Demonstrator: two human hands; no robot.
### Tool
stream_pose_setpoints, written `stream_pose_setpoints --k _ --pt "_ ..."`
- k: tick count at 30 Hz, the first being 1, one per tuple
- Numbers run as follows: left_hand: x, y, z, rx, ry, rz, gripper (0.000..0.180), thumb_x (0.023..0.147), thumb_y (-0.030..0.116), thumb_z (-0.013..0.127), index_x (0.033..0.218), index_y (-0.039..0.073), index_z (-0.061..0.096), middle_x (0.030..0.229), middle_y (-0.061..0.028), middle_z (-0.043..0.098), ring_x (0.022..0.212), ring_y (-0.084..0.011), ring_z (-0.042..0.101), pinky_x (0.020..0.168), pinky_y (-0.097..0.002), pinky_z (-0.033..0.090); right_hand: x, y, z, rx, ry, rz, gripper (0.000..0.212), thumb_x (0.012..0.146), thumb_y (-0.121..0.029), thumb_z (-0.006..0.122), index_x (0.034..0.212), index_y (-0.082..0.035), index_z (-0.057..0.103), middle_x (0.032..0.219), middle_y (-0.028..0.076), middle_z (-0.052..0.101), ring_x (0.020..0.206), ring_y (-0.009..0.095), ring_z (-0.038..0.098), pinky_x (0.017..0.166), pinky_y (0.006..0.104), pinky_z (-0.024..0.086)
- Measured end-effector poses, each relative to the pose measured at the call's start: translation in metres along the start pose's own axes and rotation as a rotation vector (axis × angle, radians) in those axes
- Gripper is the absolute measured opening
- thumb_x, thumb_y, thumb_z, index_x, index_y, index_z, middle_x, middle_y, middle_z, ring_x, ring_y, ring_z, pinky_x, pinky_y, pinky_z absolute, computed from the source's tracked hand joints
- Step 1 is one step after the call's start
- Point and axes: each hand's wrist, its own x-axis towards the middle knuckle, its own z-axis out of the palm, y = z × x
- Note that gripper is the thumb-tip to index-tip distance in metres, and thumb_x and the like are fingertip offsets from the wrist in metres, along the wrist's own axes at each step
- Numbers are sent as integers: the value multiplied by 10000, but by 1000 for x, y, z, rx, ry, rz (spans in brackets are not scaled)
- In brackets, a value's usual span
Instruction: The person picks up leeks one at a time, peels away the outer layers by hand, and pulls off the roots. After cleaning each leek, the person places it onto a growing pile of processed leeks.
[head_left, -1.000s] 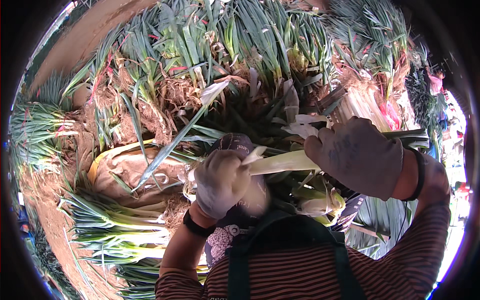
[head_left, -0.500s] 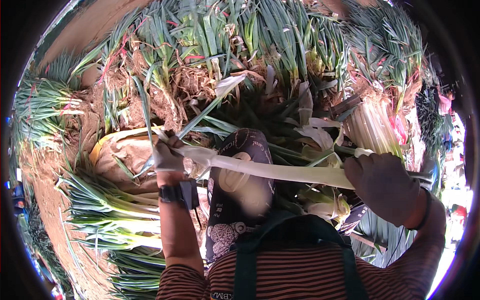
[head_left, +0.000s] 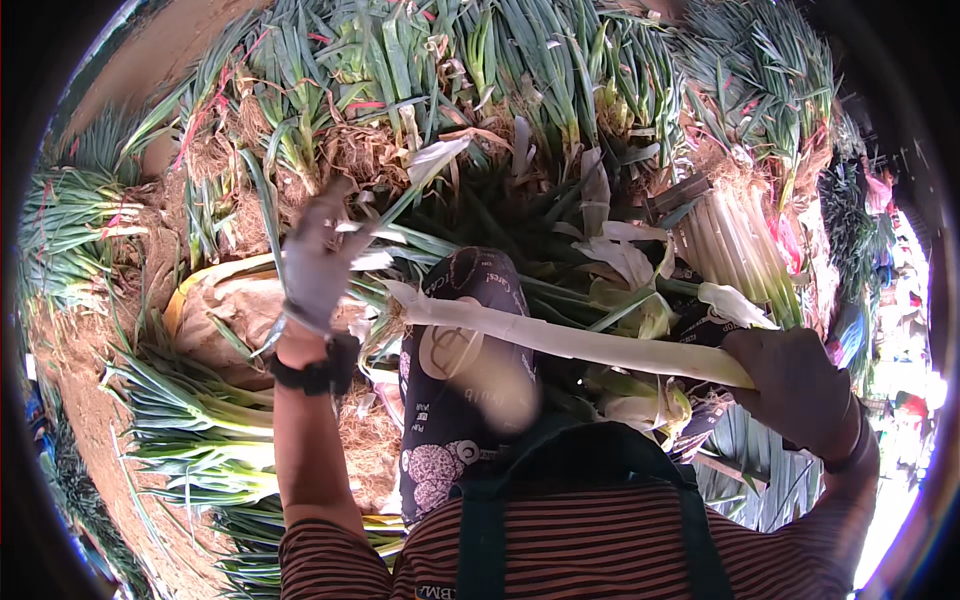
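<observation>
A long white-stemmed green onion [head_left: 600,347] stretches across in front of me, its root end to the left above my dark patterned trouser leg [head_left: 478,275]. My right hand [head_left: 795,385], in a grey glove, is wrapped round the other end of the stalk. Apart from the stalk, my gloved left hand [head_left: 318,260] is raised with its fingers spread, somewhat blurred by motion. Beneath that hand lies a tan sack [head_left: 225,310] with a yellow edge. At right, several peeled white stalks [head_left: 735,235] stand bundled together.
Bunches of unpeeled green onions [head_left: 545,60] with roots and dry husks line the far side. More onions [head_left: 205,420] lie on the left by my forearm. Loose peeled leaves [head_left: 620,260] litter the space beyond my leg. Bare brown ground [head_left: 90,400] shows at far left.
My left hand has let go of the onion's root end and moved up and left, fingers opening. The right hand keeps its hold and has shifted slightly right and down.
</observation>
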Motion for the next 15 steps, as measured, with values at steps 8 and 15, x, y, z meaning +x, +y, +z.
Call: stream_pose_setpoints --k 8,15 --pt "-43 118 2 -41 -393 404 286 609 102 818 862 93 685 876 -20 671 780 -204 650 668 -319 544 -11 -16 3 -301 133 29 331 761 -187 702 1034 -88 542 833 73 570 763 248 596 712 391 448" --pt "-53 124 9 138 -332 453 211 610 109 783 783 121 663 821 3 646 712 -188 637 598 -315 531 -16 -19 8 -374 107 52 457 714 -201 755 1093 -74 532 906 82 558 851 245 588 765 393 443"
